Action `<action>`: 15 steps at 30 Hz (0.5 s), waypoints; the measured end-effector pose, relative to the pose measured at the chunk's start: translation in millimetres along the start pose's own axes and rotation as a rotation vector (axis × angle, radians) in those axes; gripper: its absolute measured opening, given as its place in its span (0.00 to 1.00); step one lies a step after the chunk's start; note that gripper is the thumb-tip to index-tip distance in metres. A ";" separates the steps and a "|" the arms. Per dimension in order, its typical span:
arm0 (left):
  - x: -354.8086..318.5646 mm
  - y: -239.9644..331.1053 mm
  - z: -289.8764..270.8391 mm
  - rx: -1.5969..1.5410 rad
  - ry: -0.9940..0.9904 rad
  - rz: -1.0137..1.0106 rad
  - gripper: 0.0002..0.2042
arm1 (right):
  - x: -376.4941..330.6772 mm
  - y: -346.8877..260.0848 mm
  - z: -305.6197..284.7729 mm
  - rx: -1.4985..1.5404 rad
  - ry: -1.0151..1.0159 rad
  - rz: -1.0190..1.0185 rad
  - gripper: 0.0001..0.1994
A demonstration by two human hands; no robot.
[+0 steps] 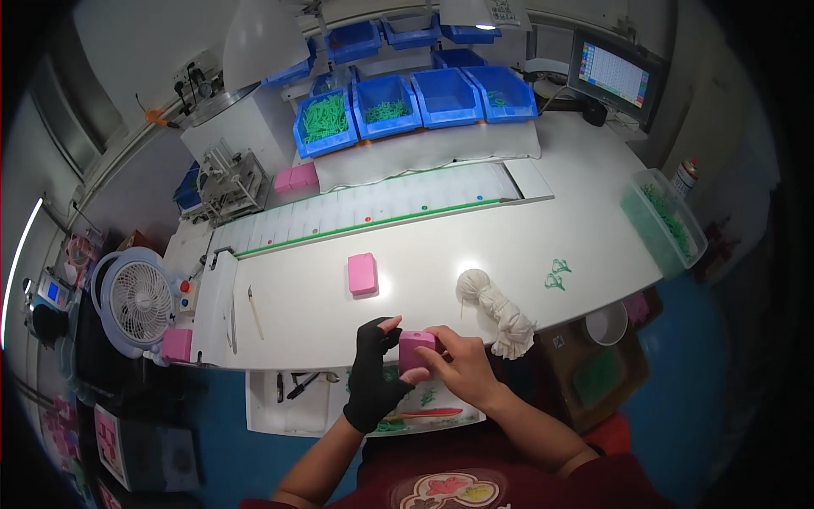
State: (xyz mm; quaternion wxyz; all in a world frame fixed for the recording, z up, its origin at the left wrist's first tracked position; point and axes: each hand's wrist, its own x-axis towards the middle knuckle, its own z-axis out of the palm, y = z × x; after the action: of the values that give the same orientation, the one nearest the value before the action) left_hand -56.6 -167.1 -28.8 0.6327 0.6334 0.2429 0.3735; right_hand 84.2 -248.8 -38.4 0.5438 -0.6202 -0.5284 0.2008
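Between my two hands, just over the table's front edge, is a pink block with rounded corners and a small notch in its top. My left hand, in a black glove with bare fingertips, holds the block's left side, its thumb at the lower edge. My bare right hand grips the right side, fingers at the top and thumb on the face. A second pink block lies on the white table beyond them. To the right rests a tied white cloth bundle. Small green looped pieces lie farther right.
An open drawer with pens and green bits sits below my hands. Thin tools lie at left near a fan. Blue bins and a lit strip stand behind; a green tub is at the right edge.
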 end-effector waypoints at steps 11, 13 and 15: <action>119.8 5.9 -17.8 0.768 -0.624 0.493 0.40 | 0.7 4.9 -26.9 0.199 0.022 0.255 0.17; 176.1 -18.1 -26.1 0.820 -0.504 0.567 0.38 | -1.8 -0.8 -36.2 0.203 0.004 0.233 0.15; 223.6 -17.2 -13.6 0.840 -0.499 0.352 0.33 | -4.6 -6.5 -43.9 0.201 0.001 0.215 0.13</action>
State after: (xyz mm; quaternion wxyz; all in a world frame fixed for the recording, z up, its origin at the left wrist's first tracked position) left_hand 70.5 17.2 -9.7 0.2902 0.9337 0.1033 0.1824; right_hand 115.9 -274.1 -19.7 0.5788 -0.6157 -0.4359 0.3098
